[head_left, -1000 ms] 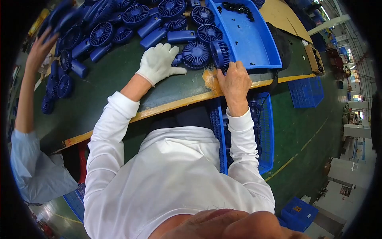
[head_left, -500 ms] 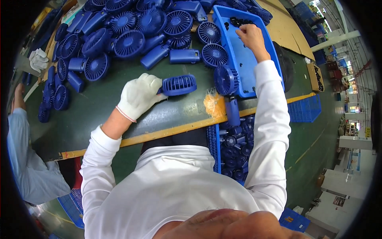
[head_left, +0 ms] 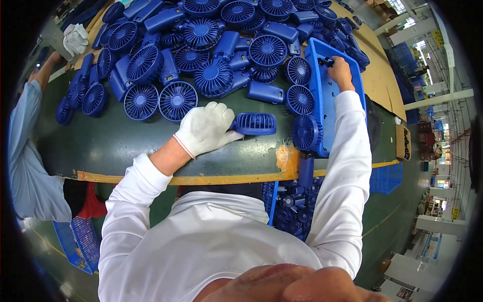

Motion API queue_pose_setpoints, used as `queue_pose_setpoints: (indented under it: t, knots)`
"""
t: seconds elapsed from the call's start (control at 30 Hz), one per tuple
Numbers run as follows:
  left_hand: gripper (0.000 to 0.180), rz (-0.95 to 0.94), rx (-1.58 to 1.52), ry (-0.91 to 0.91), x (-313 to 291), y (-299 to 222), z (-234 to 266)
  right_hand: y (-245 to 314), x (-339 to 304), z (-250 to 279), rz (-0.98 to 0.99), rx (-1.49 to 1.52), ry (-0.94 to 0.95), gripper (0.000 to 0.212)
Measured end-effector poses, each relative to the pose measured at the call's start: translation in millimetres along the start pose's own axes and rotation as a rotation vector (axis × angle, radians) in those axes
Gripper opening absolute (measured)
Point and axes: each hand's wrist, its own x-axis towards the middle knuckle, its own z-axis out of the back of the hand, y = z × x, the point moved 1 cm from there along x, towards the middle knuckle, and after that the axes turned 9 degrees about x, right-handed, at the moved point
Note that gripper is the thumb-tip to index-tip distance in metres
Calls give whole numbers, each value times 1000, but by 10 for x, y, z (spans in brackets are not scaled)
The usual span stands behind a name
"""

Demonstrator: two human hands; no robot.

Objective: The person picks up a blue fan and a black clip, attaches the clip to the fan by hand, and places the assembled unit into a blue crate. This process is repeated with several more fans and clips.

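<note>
My left hand (head_left: 207, 130), in a white knit glove, is closed round a blue handheld fan (head_left: 255, 124), whose ribbed round head points right just above the table. My bare right hand (head_left: 341, 73) is inside the far part of a blue plastic tray (head_left: 365, 100), fingers curled down beside small black parts (head_left: 325, 61). The fingertips are partly hidden, so what they pinch cannot be made out. Left of the tray's near end, another blue fan (head_left: 305, 133) stands at the table edge with its handle (head_left: 305, 171) toward me.
Many blue fans (head_left: 201, 34) lie heaped across the far side of the green table (head_left: 115, 151). A blue crate of fan parts (head_left: 297, 209) stands below the front edge. At the left is a co-worker's sleeve (head_left: 25, 121) and white-gloved hand (head_left: 75, 39). Cardboard (head_left: 378, 68) lies beyond the tray.
The whole view has shifted, so the table and fans appear farther right and lower. My right hand has come down closer to the black parts in the tray. My left hand still holds the fan.
</note>
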Motion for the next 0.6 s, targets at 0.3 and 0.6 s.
queue_pose_setpoints:
  t: [0.3, 0.6]
  knots:
    - [57, 301, -330, -79, -67, 127, 63, 890, -962, 1124, -178, 1494, 24, 30]
    - [36, 576, -1587, -108, 51, -30, -17, 2177, -2736, 963, -84, 1821, -74, 43]
